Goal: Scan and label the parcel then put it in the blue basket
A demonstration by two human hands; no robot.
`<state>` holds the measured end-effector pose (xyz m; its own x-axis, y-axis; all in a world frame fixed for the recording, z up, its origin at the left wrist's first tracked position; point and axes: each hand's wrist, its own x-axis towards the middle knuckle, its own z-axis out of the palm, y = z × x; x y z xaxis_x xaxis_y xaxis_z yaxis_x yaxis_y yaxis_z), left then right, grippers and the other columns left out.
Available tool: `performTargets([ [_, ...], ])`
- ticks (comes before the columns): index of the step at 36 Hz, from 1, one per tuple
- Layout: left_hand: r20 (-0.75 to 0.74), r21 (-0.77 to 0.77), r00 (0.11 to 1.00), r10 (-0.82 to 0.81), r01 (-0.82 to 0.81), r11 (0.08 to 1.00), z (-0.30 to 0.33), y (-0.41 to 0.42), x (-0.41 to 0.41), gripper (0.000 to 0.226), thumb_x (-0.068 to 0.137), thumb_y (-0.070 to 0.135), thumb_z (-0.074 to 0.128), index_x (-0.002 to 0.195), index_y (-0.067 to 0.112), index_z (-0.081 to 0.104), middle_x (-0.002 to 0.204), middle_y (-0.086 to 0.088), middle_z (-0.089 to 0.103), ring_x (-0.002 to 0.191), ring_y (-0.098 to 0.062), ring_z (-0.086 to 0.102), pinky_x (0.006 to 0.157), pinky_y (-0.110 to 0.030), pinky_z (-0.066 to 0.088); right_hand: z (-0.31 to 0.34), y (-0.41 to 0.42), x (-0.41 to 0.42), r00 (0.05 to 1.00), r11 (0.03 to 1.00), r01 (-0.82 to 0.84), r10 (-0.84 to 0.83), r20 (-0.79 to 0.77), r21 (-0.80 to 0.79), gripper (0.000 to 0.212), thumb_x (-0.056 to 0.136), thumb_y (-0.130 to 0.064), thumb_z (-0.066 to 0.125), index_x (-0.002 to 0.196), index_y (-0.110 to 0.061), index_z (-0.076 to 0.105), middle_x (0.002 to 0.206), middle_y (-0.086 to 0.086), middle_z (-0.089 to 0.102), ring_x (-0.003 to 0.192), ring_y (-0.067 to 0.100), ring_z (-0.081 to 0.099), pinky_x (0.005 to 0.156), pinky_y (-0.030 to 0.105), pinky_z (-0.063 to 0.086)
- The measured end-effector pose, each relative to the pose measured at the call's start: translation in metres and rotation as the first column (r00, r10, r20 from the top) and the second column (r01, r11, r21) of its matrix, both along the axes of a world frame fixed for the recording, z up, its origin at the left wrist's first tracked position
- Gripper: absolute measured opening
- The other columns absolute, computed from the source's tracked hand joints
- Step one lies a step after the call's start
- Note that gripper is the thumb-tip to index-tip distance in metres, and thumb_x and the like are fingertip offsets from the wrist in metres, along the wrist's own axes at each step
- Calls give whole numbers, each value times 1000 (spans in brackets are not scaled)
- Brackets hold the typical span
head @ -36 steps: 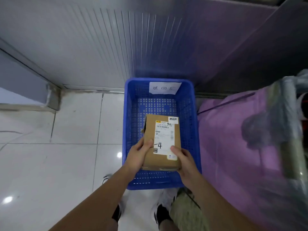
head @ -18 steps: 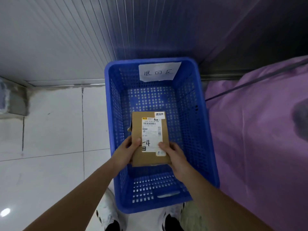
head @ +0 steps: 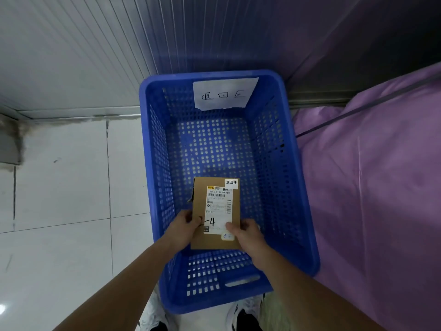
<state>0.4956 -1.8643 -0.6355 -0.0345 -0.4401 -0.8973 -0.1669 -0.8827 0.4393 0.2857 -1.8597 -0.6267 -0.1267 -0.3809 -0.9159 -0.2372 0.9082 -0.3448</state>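
Observation:
A flat brown cardboard parcel [head: 200,204] with a white shipping label and a small white sticker at its top right corner is inside the blue basket [head: 300,187], low over the basket's perforated floor. My left hand [head: 182,226] grips the parcel's near left edge, thumb on top. My right hand [head: 248,235] grips the near right edge, thumb on the label. The basket stands on the floor and holds nothing else. A white paper sign [head: 224,93] with handwriting hangs on its far wall.
A ribbed metal wall [head: 83,51] rises behind the basket. White floor tiles [head: 62,187] lie to the left. A large purple plastic-covered mass [head: 381,187] presses against the basket's right side. My shoes [head: 243,316] show below the basket's near edge.
Both hands have carried the parcel lower into the basket. My view has moved closer and tilted further down over the basket.

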Motion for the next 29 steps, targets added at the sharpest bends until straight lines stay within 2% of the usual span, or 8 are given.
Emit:
performTargets([
  [3, 20, 24, 1000, -15, 14, 1000, -17, 12, -2, 44, 105, 27, 59, 137, 3, 41, 132, -12, 60, 109, -23, 65, 90, -42, 58, -13, 9, -2, 997, 998, -66, 66, -30, 14, 30, 95, -37, 73, 109, -24, 50, 102, -8, 62, 92, 9, 63, 83, 30, 50],
  [6, -5, 60, 998, -60, 61, 996, -34, 23, -5, 44, 105, 30, 58, 134, 1, 43, 134, -15, 61, 114, -26, 64, 92, -43, 57, -26, 18, -3, 990, 992, -126, 127, -54, 16, 28, 98, -32, 69, 114, -20, 50, 99, -9, 60, 84, 3, 58, 66, 22, 45],
  [8, -2, 77, 994, -109, 109, 991, -43, 27, -6, 45, 105, 34, 58, 134, 2, 45, 133, -12, 62, 114, -24, 64, 91, -40, 57, -35, 23, -4, 986, 989, -149, 150, -67, 20, 26, 100, -30, 66, 118, -18, 51, 106, -4, 62, 88, 9, 60, 71, 25, 46],
  [10, -8, 91, 989, -149, 149, 985, -53, 30, -7, 46, 103, 32, 60, 135, 0, 50, 132, -14, 65, 116, -27, 66, 102, -47, 55, -42, 26, -3, 981, 984, -175, 177, -77, 32, 29, 102, -28, 64, 125, -14, 53, 114, 2, 62, 96, 18, 60, 81, 31, 46],
  [13, 56, 103, 984, -172, 165, 981, -65, 34, -13, 45, 102, 31, 59, 136, 1, 53, 131, -16, 66, 115, -30, 66, 103, -50, 54, -56, 33, -1, 961, 968, -248, 251, -113, 41, 33, 102, -28, 62, 129, -11, 56, 122, 7, 61, 103, 23, 61, 85, 37, 49],
  [17, 229, 101, 945, -234, 216, 971, -78, 39, -23, 53, 99, 34, 61, 142, 5, 50, 139, -18, 47, 120, -33, 57, 97, -40, 52, -78, 41, 5, 909, 924, -380, 382, -169, 44, 29, 102, -20, 60, 129, -10, 61, 132, 15, 60, 113, 30, 63, 96, 42, 55],
  [26, 261, 115, 940, -222, 198, 973, -110, 57, -35, 59, 98, 37, 58, 147, 7, 44, 143, -18, 40, 130, -36, 48, 96, -35, 40, -108, 55, 22, 928, 926, -369, 372, -25, 79, 49, 99, -20, 64, 146, -19, 50, 141, 6, 62, 123, 24, 59, 107, 37, 47],
  [29, 250, 146, 946, -208, 175, 974, -117, 57, -37, 61, 99, 36, 58, 151, 6, 44, 150, -19, 43, 132, -37, 50, 108, -39, 44, -118, 60, 27, 939, 935, -344, 344, 12, 87, 52, 99, -23, 63, 148, -23, 48, 144, 4, 60, 126, 25, 58, 112, 42, 46],
])
